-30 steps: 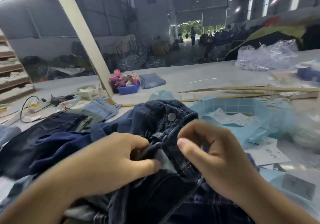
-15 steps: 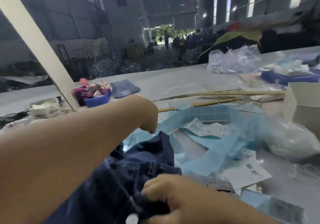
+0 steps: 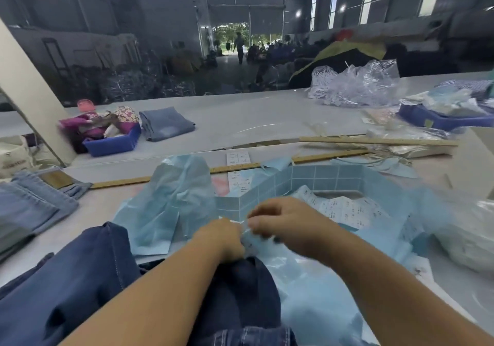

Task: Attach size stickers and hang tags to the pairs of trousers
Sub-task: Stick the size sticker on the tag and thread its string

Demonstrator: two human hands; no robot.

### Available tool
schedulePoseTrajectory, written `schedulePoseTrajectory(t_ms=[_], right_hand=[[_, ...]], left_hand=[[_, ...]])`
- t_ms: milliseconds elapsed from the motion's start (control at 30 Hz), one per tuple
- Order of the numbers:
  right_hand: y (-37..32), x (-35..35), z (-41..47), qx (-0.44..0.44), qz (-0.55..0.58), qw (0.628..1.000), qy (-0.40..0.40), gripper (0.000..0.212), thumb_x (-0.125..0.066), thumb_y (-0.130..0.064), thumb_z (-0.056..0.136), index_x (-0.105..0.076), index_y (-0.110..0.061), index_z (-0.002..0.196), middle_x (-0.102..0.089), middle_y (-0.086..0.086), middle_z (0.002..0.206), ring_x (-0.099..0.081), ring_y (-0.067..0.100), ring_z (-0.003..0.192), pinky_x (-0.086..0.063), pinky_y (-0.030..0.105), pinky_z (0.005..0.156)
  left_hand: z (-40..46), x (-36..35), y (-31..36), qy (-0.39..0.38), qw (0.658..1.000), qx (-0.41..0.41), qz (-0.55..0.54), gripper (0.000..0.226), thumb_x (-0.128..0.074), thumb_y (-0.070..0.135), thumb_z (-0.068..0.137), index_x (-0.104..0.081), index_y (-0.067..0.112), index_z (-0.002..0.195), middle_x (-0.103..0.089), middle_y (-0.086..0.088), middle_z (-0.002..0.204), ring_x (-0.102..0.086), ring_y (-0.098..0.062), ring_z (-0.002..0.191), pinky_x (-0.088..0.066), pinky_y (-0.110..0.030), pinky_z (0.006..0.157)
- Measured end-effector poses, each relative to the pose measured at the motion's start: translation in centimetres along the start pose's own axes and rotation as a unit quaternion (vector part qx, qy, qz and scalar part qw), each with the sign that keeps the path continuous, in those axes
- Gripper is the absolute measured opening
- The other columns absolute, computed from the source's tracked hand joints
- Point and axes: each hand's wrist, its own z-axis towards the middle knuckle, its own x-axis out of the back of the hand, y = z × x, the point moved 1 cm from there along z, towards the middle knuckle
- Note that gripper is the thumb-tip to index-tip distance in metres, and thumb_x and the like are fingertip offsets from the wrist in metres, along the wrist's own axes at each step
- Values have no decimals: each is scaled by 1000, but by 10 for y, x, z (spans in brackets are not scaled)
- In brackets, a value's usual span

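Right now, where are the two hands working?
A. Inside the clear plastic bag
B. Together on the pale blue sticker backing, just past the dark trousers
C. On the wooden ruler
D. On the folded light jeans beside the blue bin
B: the left hand and right hand meet over the pale blue sticker backing, at the far edge of the dark trousers.

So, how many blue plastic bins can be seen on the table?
2: one blue bin at far left beside the folded light jeans, one blue bin at far right. Clutter may hide others.
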Motion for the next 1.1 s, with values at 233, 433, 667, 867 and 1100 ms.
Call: schedulePoseTrajectory(t_ms=[233, 433, 667, 867, 1100], right_hand=[[88, -30, 16, -205, -214, 950, 98, 60, -63, -48, 75, -53, -25, 130, -54, -1, 131, -49, 21, 120, -45, 35, 97], [94, -33, 20, -166, -114, 970, 137, 24, -68, -22, 73, -55, -30, 92, -59, -8, 84, -53, 3, 71, -40, 10, 53], [96, -31, 21, -160, -23, 979, 121, 32, -62, -16, 62, -58, -24, 92, -61, -7, 71, -56, 4, 59, -37, 12, 44], [95, -32, 22, -141, 84, 977, 133, 31, -57, -27, 60, -68, -9, 83, -68, 3, 78, -59, 17, 71, -46, 28, 64], [89, -32, 23, -69, 285, 942, 161, 30, -65, -27, 92, -68, 3, 93, -72, 21, 93, -64, 27, 81, -50, 41, 77]], left_hand=[[-4, 1, 1, -11, 1000, -7, 9, 5, -52, 20, 88, -48, 22, 86, -59, -7, 116, -58, -29, 105, -41, -32, 74], [4, -2, -4, -23, 997, 7, -77, 27, -51, 39, 92, -64, 21, 108, -62, -5, 123, -56, -22, 105, -44, -31, 87], [11, -2, -3, -35, 935, 117, -333, 75, -32, 74, 90, -58, 19, 134, -55, -9, 139, -53, -28, 124, -38, -42, 109], [11, -4, -5, -23, 880, 107, -462, 27, -74, 12, 81, -58, 17, 102, -65, -4, 95, -61, -18, 75, -54, -27, 59], [10, 8, 0, 42, 785, 34, -617, 59, -64, -14, 80, -51, 18, 127, -53, -4, 87, -58, -17, 79, -56, -32, 69]])
